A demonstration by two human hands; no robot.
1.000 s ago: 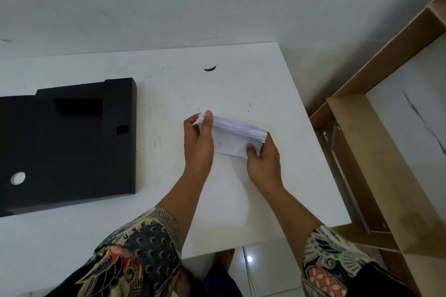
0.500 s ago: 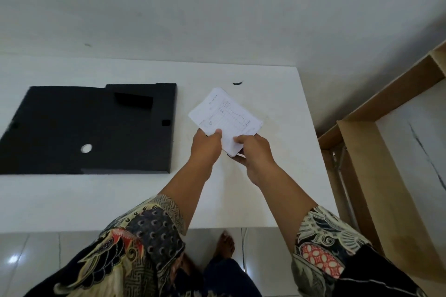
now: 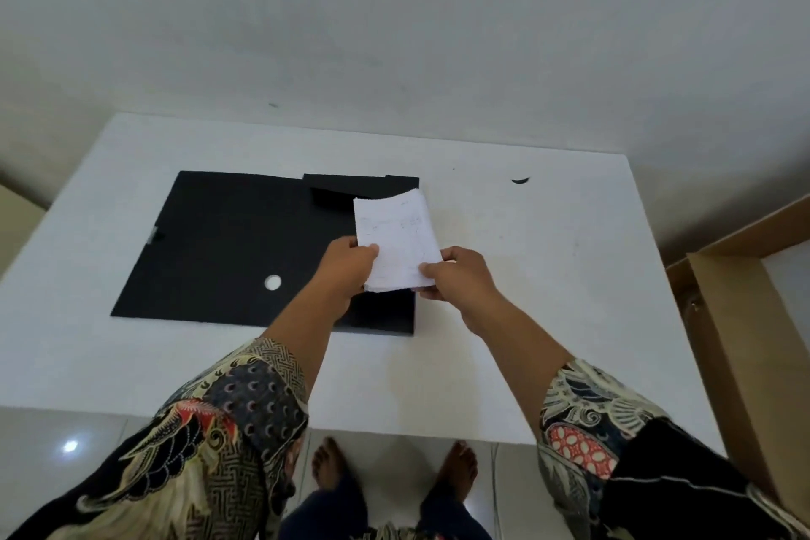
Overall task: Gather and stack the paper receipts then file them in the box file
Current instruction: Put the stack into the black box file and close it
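Stack of paper receipts (image 3: 401,239): white, thin sheets squared into one block, faint grey print on the top face, too blurred to read. Far corner curled slightly upward; near edge showing several layered sheet ends. Held above the table, over the right edge of the box file, tilted with the printed face toward the camera.

Left hand (image 3: 348,261): pinching the stack's near left edge, thumb on top, fingers curled beneath.

Right hand (image 3: 458,274): pinching the near right corner of the stack, thumb on the top face, fingers tucked under.

Box file (image 3: 245,250): black, flat on the white table (image 3: 548,276), lid closed, round white finger hole near its front, a raised flap along the far edge. Partly covered by the stack and left forearm.

Small dark mark (image 3: 520,180) on the table surface, well apart to the right.

Patterned batik sleeves (image 3: 228,421) on both arms. Bare feet (image 3: 326,469) on tiled floor below the table edge. Brown wooden frame (image 3: 736,346) at right.
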